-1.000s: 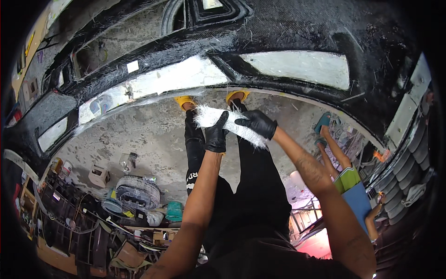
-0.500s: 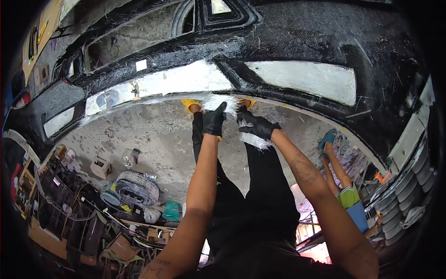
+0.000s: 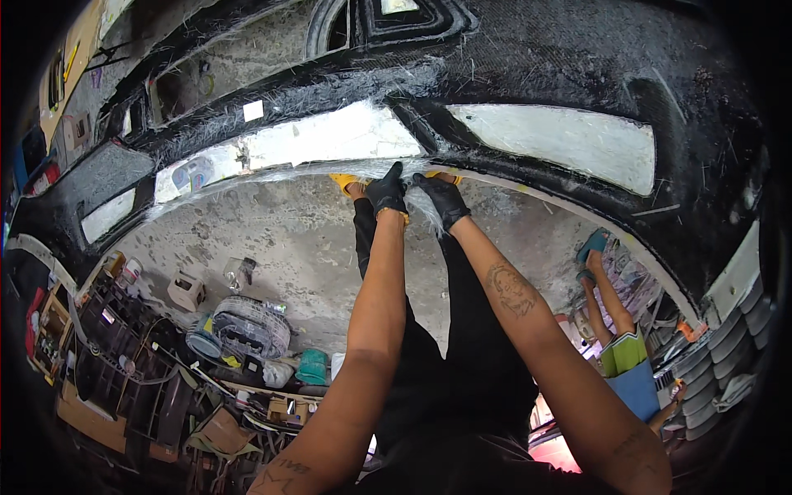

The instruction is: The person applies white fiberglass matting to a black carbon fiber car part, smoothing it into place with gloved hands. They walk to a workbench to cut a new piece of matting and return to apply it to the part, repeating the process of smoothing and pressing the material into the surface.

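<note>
Where the black panel's [image 3: 544, 70] lower edge crosses the upper middle of the frame, I have the white fibre strip [image 3: 426, 208] hanging between both gloved hands. My right hand [image 3: 443, 200] pinches it; my left hand [image 3: 386, 191] has its thumb extended beside the edge, its other fingers hidden, so I can't tell their grip.
</note>
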A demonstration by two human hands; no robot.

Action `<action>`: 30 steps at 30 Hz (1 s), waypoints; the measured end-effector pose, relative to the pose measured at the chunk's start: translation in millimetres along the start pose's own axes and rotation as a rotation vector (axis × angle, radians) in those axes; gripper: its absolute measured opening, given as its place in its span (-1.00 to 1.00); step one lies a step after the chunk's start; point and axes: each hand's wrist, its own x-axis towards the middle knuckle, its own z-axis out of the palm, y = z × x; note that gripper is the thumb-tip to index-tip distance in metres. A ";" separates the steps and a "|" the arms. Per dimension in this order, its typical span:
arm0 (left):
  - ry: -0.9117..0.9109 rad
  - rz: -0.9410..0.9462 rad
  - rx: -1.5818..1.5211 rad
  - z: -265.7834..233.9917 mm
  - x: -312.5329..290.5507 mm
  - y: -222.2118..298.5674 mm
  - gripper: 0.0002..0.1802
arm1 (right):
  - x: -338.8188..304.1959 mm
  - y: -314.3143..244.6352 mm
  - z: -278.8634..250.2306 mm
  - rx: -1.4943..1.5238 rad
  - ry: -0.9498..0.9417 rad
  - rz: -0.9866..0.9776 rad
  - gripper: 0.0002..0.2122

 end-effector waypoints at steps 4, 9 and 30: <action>-0.009 -0.075 0.112 1.0 -1.2 5.6 -0.58 | 19.9 41.0 -3.3 -0.132 0.129 -0.067 -0.68; -0.071 0.028 0.046 -11.3 3.0 4.7 -0.62 | 7.8 -3.8 24.9 -0.398 0.188 -0.025 -0.65; -0.798 1.232 1.642 -59.2 15.3 32.4 -0.23 | 10.5 15.6 22.5 -0.516 0.399 -0.219 -0.78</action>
